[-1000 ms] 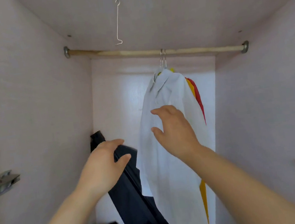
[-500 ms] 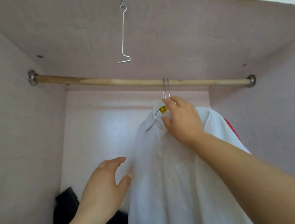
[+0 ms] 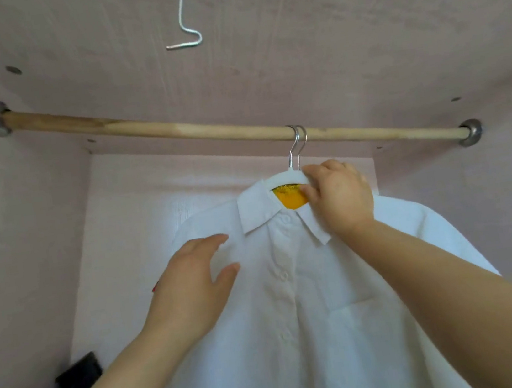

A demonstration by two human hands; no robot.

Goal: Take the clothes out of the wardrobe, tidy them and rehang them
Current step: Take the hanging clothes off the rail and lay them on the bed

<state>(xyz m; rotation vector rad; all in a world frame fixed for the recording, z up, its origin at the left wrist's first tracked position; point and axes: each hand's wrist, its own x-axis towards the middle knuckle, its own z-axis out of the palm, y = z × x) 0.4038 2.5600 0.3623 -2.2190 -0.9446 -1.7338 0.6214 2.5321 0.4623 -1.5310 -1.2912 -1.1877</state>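
A white button-up shirt (image 3: 296, 303) hangs on a white hanger (image 3: 285, 178) whose metal hook sits over the wooden rod (image 3: 140, 132). A second hook lies beside it, and a yellow garment (image 3: 293, 198) shows inside the collar. My right hand (image 3: 339, 197) grips the hanger's neck at the collar, fingers curled round it. My left hand (image 3: 195, 287) is spread, fingers straight, resting on the shirt's left shoulder and chest.
A bent wire hook (image 3: 182, 20) dangles from the wardrobe ceiling above the rod. Dark clothing (image 3: 74, 383) lies low at the left wall. Pink side walls close in on both sides; the rod's left half carries nothing.
The view has come closer and tilted upward. My right hand went from reaching at the hook to gripping the hanger neck. My left hand rose onto the shirt's shoulder.
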